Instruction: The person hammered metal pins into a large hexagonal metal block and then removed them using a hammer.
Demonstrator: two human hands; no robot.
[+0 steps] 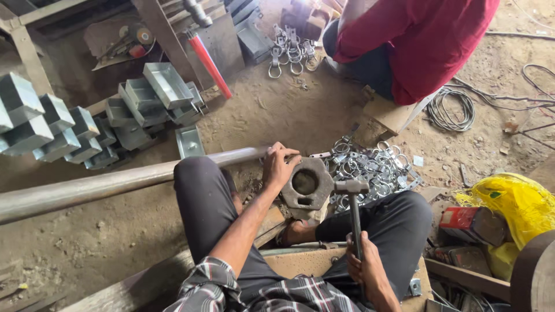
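A long grey steel pipe (115, 182) lies across the dirt floor (260, 110); the left hand (279, 166) grips a thick octagonal iron die (306, 184) beside its end, the right hand (365, 267) closed around an upright steel hammer (354, 209)

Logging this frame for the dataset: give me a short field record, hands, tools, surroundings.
left hand: resting on the end of a long metal pipe, beside a heavy metal block with a round hole
right hand: gripping a hammer, head over the block
nearby: pile of metal ring clamps, stacked grey metal trays, yellow bag
other person: crouched, red top
ground: dirt
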